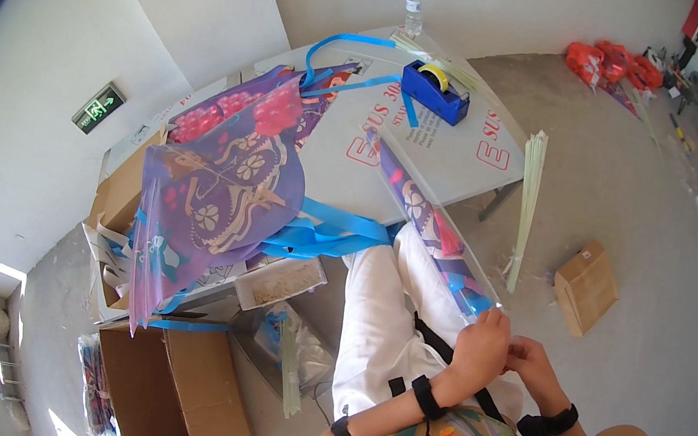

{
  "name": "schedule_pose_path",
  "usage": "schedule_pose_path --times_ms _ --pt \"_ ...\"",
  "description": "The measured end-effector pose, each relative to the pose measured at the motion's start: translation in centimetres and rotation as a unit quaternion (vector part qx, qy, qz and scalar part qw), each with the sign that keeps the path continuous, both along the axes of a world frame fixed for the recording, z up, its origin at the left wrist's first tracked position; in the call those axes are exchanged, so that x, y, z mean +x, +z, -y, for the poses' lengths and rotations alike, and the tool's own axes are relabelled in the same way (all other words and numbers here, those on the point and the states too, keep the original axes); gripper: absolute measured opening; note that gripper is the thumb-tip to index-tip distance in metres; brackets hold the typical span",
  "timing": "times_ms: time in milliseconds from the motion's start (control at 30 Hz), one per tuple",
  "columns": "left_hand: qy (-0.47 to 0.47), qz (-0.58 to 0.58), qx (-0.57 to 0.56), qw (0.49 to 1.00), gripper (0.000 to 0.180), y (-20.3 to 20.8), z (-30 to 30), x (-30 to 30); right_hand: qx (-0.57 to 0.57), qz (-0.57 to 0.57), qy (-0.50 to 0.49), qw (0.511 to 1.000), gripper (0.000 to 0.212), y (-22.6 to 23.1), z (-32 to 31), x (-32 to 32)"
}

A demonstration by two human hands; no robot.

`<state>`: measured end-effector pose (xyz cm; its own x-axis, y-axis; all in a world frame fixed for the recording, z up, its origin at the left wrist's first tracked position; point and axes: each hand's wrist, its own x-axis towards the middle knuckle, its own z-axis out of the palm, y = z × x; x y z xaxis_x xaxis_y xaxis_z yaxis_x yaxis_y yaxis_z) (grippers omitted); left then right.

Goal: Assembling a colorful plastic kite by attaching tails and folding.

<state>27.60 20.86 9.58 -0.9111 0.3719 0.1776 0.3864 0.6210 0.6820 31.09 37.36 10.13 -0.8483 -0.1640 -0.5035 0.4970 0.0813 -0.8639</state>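
Note:
A long clear plastic sleeve [432, 224] with a rolled purple printed sheet inside slants from the table down across my lap. At its near end my left hand [484, 342] is closed around the sleeve. Close beside it, my right hand [529, 363] has its fingers bent together at the same end; my left hand partly covers them, and what they pinch is hidden. On the table to the left lies a pile of purple printed sheets [234, 168] with pink parts. Blue ribbon [337, 233] trails from under the pile toward my legs.
A blue tape dispenser [437, 95] and a water bottle [414, 11] stand on the table [336, 157]. Pale thin rods [526, 210] are bundled beyond its right edge. An open carton [186, 384] sits at lower left, a small box [584, 287] on the floor at right.

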Motion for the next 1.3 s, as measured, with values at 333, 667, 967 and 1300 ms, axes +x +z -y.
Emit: schedule_pose_path --times_ms 333,667,967,1300 --pt "0.058 0.002 0.241 0.969 0.016 2.2 2.4 -0.9 -0.012 -0.106 -0.131 0.986 0.042 -3.4 3.2 -1.8" --pt "0.073 0.136 0.635 0.757 0.011 2.7 8.1 2.0 -0.523 0.204 -0.039 0.827 0.074 -2.2 12.0 -6.8" --pt "0.207 0.175 0.502 0.821 0.004 2.6 12.2 4.6 -0.295 -0.163 0.034 0.941 0.029 1.2 17.1 -16.1" --pt "0.199 0.498 0.329 0.777 0.033 -4.4 17.5 2.1 -0.185 0.163 0.114 0.962 0.027 -7.3 15.3 -13.2"
